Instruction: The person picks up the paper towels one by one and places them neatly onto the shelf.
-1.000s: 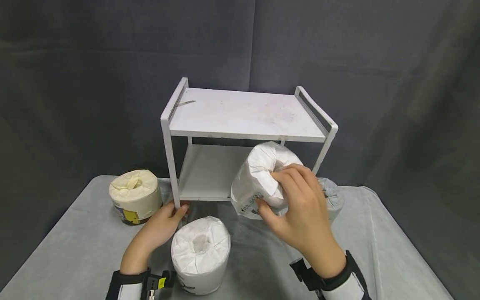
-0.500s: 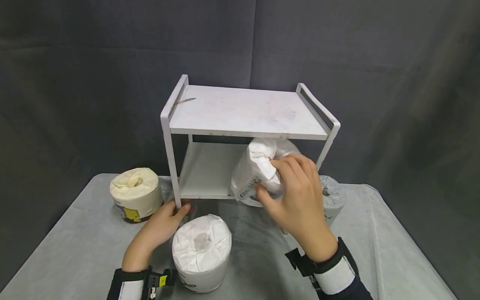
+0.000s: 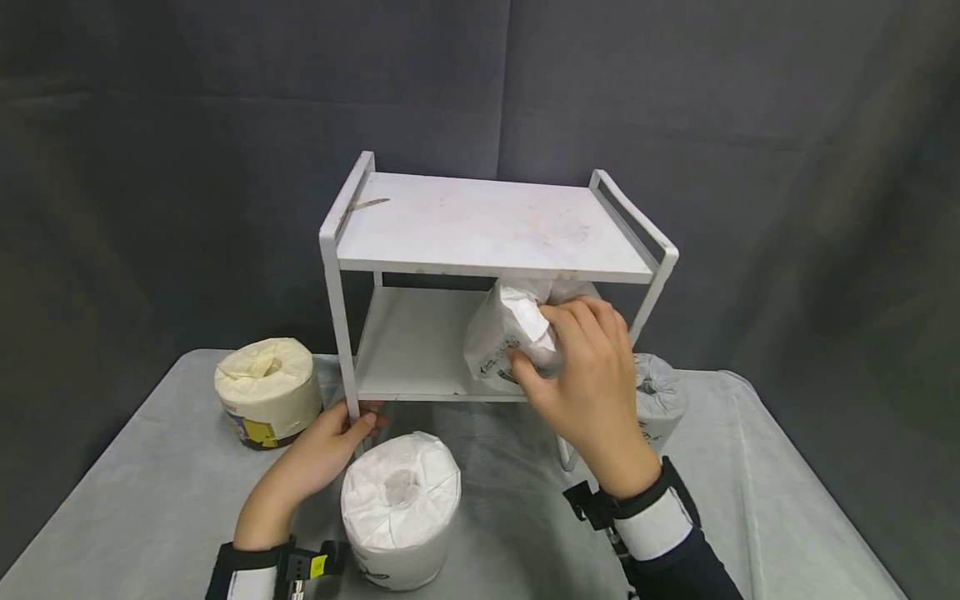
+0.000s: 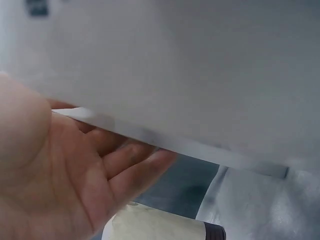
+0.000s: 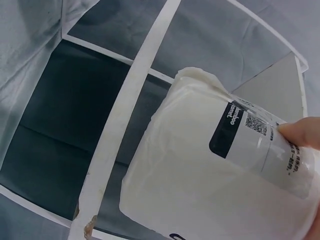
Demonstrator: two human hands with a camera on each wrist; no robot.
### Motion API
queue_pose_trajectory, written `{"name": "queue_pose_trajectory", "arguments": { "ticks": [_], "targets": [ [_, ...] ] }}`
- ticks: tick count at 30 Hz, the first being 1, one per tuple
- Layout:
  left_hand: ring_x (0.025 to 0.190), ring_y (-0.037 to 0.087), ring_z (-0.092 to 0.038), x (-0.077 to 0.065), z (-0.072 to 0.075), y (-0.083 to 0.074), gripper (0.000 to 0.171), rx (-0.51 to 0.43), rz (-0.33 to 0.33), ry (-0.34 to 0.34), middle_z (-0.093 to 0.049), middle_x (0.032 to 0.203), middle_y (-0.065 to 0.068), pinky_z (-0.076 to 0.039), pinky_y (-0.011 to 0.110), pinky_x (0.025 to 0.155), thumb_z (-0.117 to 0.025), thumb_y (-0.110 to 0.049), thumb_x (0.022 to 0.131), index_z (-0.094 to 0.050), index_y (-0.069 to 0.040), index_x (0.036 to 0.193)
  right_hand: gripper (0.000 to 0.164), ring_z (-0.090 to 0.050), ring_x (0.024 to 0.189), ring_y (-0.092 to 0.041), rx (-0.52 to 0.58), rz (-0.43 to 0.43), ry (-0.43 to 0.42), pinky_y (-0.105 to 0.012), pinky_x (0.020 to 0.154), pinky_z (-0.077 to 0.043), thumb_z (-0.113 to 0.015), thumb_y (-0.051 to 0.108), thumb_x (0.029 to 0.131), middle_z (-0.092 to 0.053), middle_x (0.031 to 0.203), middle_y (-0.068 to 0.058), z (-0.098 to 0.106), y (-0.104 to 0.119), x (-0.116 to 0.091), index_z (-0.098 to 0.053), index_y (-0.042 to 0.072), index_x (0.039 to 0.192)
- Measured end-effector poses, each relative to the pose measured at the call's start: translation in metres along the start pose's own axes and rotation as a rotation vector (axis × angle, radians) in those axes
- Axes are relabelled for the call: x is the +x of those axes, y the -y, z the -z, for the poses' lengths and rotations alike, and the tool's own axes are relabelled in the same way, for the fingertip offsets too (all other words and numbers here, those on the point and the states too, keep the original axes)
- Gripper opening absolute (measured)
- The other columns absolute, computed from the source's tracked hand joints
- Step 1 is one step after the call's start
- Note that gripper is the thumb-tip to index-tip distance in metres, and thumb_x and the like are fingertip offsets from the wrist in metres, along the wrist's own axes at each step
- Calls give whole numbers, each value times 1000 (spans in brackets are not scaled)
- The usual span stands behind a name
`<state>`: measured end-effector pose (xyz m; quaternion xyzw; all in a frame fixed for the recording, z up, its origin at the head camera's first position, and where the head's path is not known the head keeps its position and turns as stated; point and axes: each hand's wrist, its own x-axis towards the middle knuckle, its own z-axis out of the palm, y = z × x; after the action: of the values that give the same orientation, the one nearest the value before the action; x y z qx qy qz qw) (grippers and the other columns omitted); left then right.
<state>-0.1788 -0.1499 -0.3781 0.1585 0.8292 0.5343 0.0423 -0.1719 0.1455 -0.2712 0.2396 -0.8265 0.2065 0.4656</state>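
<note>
A white two-tier shelf rack (image 3: pixel 480 223) stands at the middle of the table. My right hand (image 3: pixel 588 375) grips a white paper-wrapped toilet roll (image 3: pixel 502 337), which is tilted and partly under the top board, over the lower shelf (image 3: pixel 420 342). In the right wrist view the roll (image 5: pixel 185 150) shows a printed label, with my thumb (image 5: pixel 299 132) pressed on it. My left hand (image 3: pixel 318 454) holds the rack's front left leg, thumb in front and fingers behind; in the left wrist view these fingers (image 4: pixel 135 162) lie against the white leg (image 4: pixel 200 150).
Another white wrapped roll (image 3: pixel 401 517) stands in front of the rack, close to my left hand. A cream roll (image 3: pixel 270 392) with a yellow label stands to the left. Behind my right hand, a further white roll (image 3: pixel 660 400) stands beside the rack. Dark cloth hangs behind.
My right hand has moved the roll forward, from in front of the rack to partly under its top board. The left hand stays at the leg.
</note>
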Motion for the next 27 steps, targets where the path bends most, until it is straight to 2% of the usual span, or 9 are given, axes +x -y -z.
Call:
{"name": "queue_pose_trajectory", "arguments": {
  "ticks": [8,15,22,27],
  "targets": [
    [114,42,-59,-1,-2,-2,33,23,20,-11,-63,119,22,-48,54,95,-45,-11,106,-48,9,131,40,-52,99,-37,-38,-28,-16,-50,88,-40,-84,21,71,-64,94,-16,-6,-7,5,-66,-2,100],
    [114,40,-60,-3,-3,-3,32,27,38,-17,-63,119,21,-48,54,95,-45,-11,106,-48,9,131,45,-53,98,-36,-109,-67,39,-51,81,-41,-84,25,74,-67,106,-17,-10,-11,9,-67,-2,107],
    [115,43,-59,-1,-5,-3,32,17,17,-15,-63,119,22,-48,54,95,-45,-11,106,-49,9,131,49,-55,109,-36,-204,-68,85,-55,87,-43,-83,29,76,-68,113,-17,-14,-15,17,-70,-1,113],
    [113,40,-60,-2,-2,-3,32,40,19,-19,-64,118,21,-49,54,95,-46,-11,106,-49,8,131,51,-56,108,-36,-215,-93,134,-55,88,-44,-86,32,75,-67,115,-16,-19,-15,25,-71,3,115]
  ]
}}
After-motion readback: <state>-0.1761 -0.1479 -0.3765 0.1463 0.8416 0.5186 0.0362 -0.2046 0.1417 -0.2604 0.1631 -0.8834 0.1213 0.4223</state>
